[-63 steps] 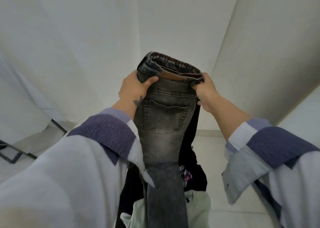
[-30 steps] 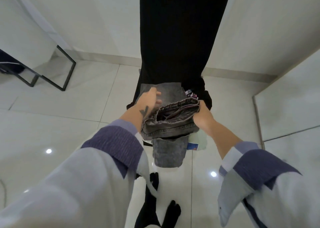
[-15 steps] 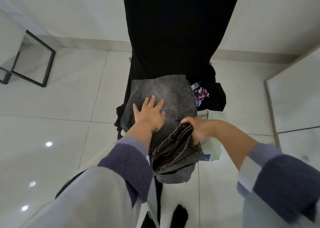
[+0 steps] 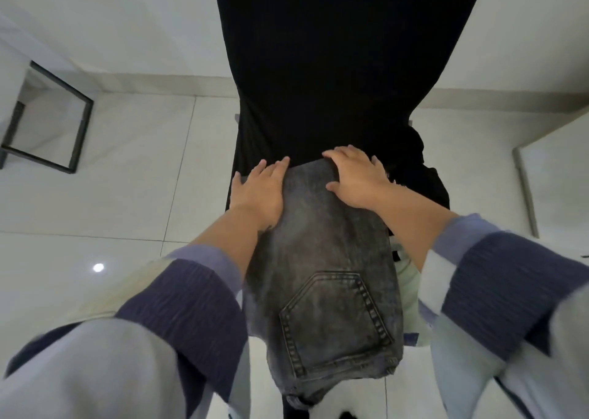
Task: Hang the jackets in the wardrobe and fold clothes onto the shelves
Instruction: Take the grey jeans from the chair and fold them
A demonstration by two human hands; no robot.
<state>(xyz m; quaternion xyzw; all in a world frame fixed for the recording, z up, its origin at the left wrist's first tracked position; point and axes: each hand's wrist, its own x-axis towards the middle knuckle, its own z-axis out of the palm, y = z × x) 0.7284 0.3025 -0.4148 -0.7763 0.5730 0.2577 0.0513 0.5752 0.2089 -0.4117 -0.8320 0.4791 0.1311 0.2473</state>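
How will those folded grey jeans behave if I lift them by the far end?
The grey jeans would probably sag and unfold, as only flat hands, left hand and right hand, press them. The thick denim looks fairly heavy. It seems unlikely to slip.

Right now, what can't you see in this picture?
- What the jeans lie on: head view, the jeans and black cloth cover it.
- The pale garment: mostly under the jeans and right sleeve.
- Left hand thumb: hidden behind the jeans' edge.
- Right hand palm: faces down.
- Wardrobe, shelves: not in view.
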